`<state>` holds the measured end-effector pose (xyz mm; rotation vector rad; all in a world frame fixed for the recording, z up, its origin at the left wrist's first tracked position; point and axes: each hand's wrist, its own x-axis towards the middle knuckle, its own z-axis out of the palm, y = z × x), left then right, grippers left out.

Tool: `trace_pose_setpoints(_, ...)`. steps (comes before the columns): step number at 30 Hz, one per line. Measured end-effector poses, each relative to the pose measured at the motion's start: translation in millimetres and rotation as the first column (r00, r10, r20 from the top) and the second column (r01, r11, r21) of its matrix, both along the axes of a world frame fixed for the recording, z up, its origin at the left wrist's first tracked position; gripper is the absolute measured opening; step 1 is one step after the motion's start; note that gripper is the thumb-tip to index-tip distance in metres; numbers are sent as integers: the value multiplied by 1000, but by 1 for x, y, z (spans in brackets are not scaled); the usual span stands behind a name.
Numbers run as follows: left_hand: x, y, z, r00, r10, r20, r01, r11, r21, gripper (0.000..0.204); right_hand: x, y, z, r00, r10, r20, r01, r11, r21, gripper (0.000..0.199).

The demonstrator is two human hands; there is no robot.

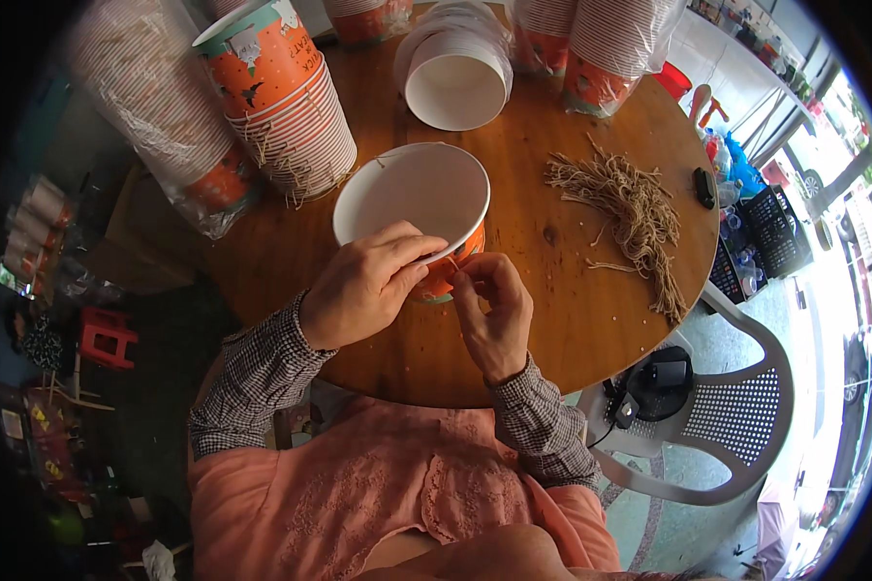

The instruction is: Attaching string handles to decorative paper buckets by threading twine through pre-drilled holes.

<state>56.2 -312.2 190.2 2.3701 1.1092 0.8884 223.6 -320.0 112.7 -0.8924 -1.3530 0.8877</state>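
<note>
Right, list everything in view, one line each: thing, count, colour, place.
paper bucket: one, orange with white inside, table centre, held at its near rim
bucket stacks: several, orange and white, some in clear plastic, along the table's far side
nested white-inside buckets: one stack, lying open toward the camera, far centre
paper cords: a loose pile, tan, table right
round table: one, brown wood
plastic chair: one, grey-white, lower right
small stool: one, red, floor left
left hand: gripping the bucket's rim
right hand: fingertips pinched at the bucket's wall
</note>
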Motion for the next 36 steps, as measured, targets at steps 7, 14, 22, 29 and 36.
trace_pose_setpoints(7, 0, -1, -1, 1000, -7, 9, 7, 1000, -5, 26, 0, 1, -3, 1000, -11, 27, 11, 1000, 18, 10)
trace_pose_setpoints(14, 1, -3, -1, 999, -7, 32, 7, 1000, -5, 27, -1, 0, 1, 996, -4, 84, 0, 999, 46, 10)
trace_pose_setpoints(22, 1, -3, -3, 1000, -12, 9, 12, 1000, -18, 27, 0, -2, 6, 991, 9, 133, -19, 997, 80, 8)
trace_pose_setpoints(29, 3, -5, -7, 998, -30, 50, 33, 998, -52, 27, 4, -3, 3, 984, 19, 177, -31, 997, 64, 8)
trace_pose_setpoints(36, 2, -1, -12, 998, -58, -5, 58, 993, -102, 21, 3, -3, -3, 987, -6, 161, 1, 999, 35, 10)
